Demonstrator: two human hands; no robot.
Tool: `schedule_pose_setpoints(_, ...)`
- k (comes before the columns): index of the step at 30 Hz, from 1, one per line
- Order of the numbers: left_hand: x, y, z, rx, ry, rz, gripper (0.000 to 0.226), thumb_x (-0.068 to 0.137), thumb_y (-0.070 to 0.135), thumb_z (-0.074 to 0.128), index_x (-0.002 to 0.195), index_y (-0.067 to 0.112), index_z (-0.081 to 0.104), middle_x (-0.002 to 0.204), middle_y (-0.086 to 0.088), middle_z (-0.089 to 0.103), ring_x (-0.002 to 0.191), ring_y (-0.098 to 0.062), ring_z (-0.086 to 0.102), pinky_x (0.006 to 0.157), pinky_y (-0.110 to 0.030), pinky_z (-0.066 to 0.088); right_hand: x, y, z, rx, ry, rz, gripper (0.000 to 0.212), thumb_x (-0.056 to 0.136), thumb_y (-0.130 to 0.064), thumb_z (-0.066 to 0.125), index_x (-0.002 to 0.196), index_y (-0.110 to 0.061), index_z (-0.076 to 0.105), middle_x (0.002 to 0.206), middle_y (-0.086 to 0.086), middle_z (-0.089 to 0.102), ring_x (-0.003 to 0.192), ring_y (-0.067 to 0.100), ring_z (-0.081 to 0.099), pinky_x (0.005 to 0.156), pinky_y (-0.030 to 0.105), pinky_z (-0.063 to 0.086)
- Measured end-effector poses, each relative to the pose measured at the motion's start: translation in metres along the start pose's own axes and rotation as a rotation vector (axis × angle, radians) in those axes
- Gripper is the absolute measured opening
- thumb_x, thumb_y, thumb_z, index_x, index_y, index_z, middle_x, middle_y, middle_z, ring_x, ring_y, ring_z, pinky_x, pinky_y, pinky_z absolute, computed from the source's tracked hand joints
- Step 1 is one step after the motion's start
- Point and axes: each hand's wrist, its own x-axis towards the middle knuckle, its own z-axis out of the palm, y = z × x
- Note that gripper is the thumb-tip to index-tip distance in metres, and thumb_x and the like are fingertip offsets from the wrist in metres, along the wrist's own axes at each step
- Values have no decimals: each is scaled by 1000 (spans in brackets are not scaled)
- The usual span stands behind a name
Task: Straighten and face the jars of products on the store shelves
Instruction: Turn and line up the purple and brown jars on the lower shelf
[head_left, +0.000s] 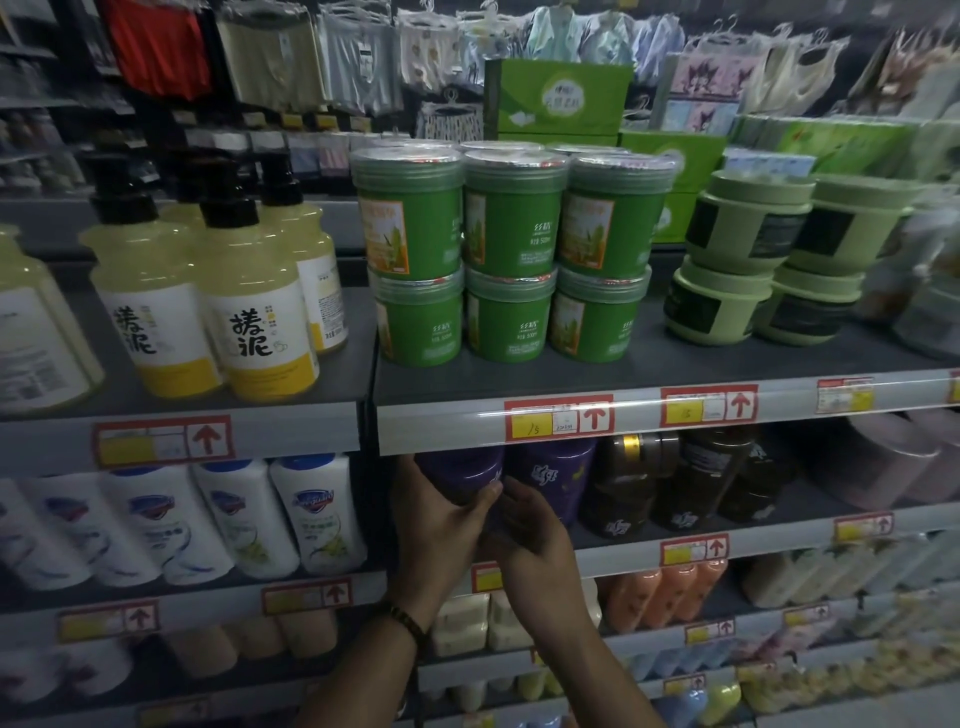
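Purple jar (460, 470) stands at the left end of the second shelf (779, 538), touching a matching purple jar (558, 475). The left hand (441, 519) wraps its left side, thumb across the front. The right hand (535, 535) cups its lower right, fingers curled together against it. Green jars (511, 228) stand stacked on the shelf above.

Just left of the grip we see white body-wash bottles (317, 514). Up and to its left stand yellow pump bottles (260, 291) with black caps. A red-and-yellow price tag (558, 418) sits on the shelf edge right above the grip. Below it lie pale soap packs (467, 623), with orange bottles (660, 597) to their right.
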Motion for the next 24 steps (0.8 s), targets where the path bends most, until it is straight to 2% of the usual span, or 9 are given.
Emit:
schedule_pose_setpoints(3, -2, 0, -1, 17, 27, -4, 99, 60, 53, 92, 143, 29, 44, 136, 9, 62, 129, -11, 60, 108, -47, 53, 0, 1, -1, 16, -16, 12, 57, 89, 9, 67, 138, -20, 63, 123, -5, 78, 116, 16, 73, 99, 48, 62)
schedule_pose_setpoints(7, -3, 0, -3, 25, 36, 3, 96, 61, 47, 94, 142, 28, 46, 135, 9, 63, 127, -10, 60, 109, -45, 53, -1, 2, -4, 39, -21, 28, 58, 87, 10, 68, 134, -24, 63, 115, -11, 79, 109, 10, 74, 90, 36, 63)
schedule_pose_setpoints(11, -8, 1, -7, 17, 24, 0, 95, 67, 34, 97, 146, 25, 46, 135, 12, 63, 126, -4, 60, 109, -38, 52, 0, 6, -3, 43, -42, 53, 61, 77, -6, 68, 136, -20, 63, 118, 0, 79, 111, 23, 75, 97, 53, 61)
schedule_pose_setpoints(15, -12, 4, -12, -13, 25, -23, 95, 69, 31, 97, 148, 24, 45, 134, 14, 63, 124, 0, 59, 108, -34, 51, 0, 9, -6, 56, -57, 42, 64, 72, -13, 64, 135, -19, 62, 115, 1, 80, 110, 23, 75, 98, 47, 61)
schedule_pose_setpoints(20, -13, 7, -17, -122, 31, -94, 84, 70, 46, 94, 141, 26, 54, 127, 13, 69, 117, -4, 66, 101, -38, 56, 3, 15, -7, 34, -61, 7, 64, 70, -12, 71, 133, -20, 63, 116, 1, 80, 108, 23, 76, 99, 57, 60)
schedule_pose_setpoints(24, -11, 11, -19, -220, 46, -141, 85, 62, 62, 85, 137, 28, 60, 125, 12, 72, 115, -7, 68, 97, -36, 57, 4, 16, -6, 43, -69, -28, 76, 61, -23, 85, 133, -23, 63, 119, 3, 79, 111, 26, 75, 99, 60, 58)
